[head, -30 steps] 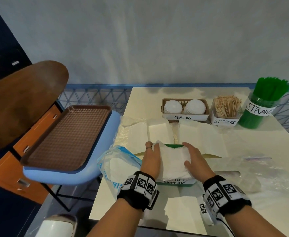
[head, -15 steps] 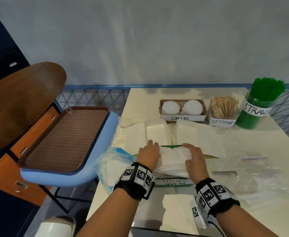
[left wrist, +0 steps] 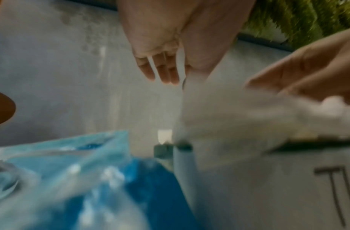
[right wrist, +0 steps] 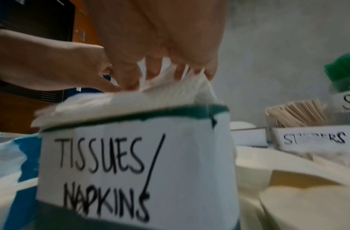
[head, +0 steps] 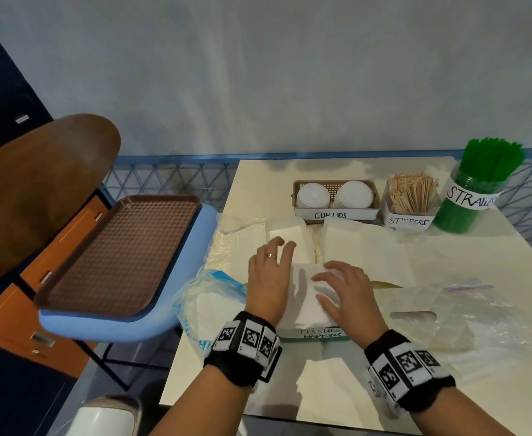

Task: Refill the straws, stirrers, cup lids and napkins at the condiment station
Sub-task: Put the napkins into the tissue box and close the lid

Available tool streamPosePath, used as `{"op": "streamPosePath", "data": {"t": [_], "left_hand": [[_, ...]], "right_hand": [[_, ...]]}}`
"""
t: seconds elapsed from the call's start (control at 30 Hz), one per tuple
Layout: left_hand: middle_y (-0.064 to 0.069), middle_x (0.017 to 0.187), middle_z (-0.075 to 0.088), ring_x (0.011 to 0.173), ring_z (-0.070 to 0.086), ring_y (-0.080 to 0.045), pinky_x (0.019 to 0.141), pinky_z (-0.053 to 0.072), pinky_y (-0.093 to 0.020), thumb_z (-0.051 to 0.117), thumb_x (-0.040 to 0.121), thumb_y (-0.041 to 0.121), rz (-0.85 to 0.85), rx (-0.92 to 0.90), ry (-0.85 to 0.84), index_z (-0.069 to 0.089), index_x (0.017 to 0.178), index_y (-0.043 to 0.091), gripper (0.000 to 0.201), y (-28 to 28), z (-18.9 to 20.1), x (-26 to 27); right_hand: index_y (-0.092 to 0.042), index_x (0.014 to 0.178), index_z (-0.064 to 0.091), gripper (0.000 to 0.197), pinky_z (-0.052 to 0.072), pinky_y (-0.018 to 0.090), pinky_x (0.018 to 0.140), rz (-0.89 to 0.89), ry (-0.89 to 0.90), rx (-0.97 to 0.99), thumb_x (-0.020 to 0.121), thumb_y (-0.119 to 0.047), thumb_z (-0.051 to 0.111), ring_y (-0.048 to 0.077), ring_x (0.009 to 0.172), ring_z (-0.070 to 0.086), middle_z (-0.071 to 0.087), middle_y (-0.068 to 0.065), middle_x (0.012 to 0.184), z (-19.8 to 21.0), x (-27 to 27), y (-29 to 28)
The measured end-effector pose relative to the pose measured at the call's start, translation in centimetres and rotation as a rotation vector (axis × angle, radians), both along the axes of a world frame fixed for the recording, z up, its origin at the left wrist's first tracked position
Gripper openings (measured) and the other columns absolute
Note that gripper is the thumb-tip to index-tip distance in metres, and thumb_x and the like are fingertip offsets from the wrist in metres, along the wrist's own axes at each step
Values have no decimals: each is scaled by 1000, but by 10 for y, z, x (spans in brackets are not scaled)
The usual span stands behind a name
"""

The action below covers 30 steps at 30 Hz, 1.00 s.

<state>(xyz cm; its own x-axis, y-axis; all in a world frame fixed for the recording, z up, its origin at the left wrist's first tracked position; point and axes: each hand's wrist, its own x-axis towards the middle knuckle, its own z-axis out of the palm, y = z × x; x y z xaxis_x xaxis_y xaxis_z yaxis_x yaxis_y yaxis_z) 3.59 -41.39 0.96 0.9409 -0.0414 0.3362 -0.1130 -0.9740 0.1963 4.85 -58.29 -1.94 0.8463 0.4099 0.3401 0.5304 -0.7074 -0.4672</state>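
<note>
Cream table [head: 494, 278], grey wall behind. Upper right of frame: lid basket [head: 335, 199], stirrer box [head: 411, 202], straw jar [head: 469, 196] in a row. Centre: napkin box [right wrist: 130, 155], full, napkins [head: 308, 297] above the rim. Left hand [head: 269, 278] spread, alongside the stack; right hand [head: 346, 291] spread flat on top. Blue bag [head: 201, 297] left of box; brown tray [head: 120, 253] at left.

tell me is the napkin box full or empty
Full: the white napkins rise above the green rim of the napkin box.
</note>
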Motion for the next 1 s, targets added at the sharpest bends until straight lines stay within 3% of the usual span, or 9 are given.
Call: {"op": "streamPosePath", "data": {"t": [0.1,0.2,0.27,0.37,0.5,0.67,0.8,0.9,1.0], "left_hand": [[-8,123,56,105,59,-28,87,46,-37,66,80,14,-235,-21,206,54,121,13,42,-1,9,-9],[-5,147,37,134,37,-23,111,26,-39,61,83,47,-301,68,627,34,141,18,71,1,8,-22],[-7,157,16,144,17,-22,117,12,-41,59,84,47,-298,164,722,14,149,17,84,3,4,-23],[-9,159,3,146,8,-24,118,6,-43,44,95,41,-309,272,727,6,150,19,70,4,-3,-20],[-12,155,16,141,20,-24,115,13,-47,27,101,33,-315,278,665,29,142,18,43,2,-6,-16],[-12,158,7,145,10,-27,118,7,-47,30,98,45,-245,264,749,19,147,23,55,3,-6,-12],[-7,157,14,145,11,-23,117,1,-55,36,93,55,-269,251,745,30,142,29,56,5,-3,-13],[-8,155,17,143,16,-23,115,1,-57,27,99,43,-241,285,751,38,138,28,43,4,-3,-10],[-9,151,25,138,26,-28,114,5,-58,29,99,43,-214,305,749,41,136,29,42,3,-5,-6]], "right_hand": [[-35,107,63,35,26,37,99,83,125,-240,74,-35,73,29,123,41,47,0,136,11,-1,0],[-42,119,54,46,8,43,112,121,239,-396,76,-55,63,22,139,18,24,-8,151,19,1,-10],[-45,121,50,50,0,46,115,126,310,-463,74,-59,63,17,141,13,20,-11,153,24,4,-16],[-43,117,53,43,-1,45,115,129,402,-466,77,-55,63,14,141,16,24,-10,152,27,7,-20],[-39,116,57,27,-1,43,116,72,438,-410,91,-44,51,9,141,19,29,-10,151,27,10,-20],[-38,124,51,33,-4,45,116,84,498,-499,94,-46,43,12,144,14,21,-8,155,27,16,-18],[-44,119,51,44,-8,49,115,198,545,-508,79,-62,56,13,145,9,17,-8,156,34,18,-22],[-40,104,54,24,-8,48,115,206,555,-566,83,-52,57,12,144,14,19,-8,156,38,20,-20],[-39,91,52,6,-5,42,116,170,567,-442,88,-40,57,7,140,26,29,-10,152,37,27,-15]]}}
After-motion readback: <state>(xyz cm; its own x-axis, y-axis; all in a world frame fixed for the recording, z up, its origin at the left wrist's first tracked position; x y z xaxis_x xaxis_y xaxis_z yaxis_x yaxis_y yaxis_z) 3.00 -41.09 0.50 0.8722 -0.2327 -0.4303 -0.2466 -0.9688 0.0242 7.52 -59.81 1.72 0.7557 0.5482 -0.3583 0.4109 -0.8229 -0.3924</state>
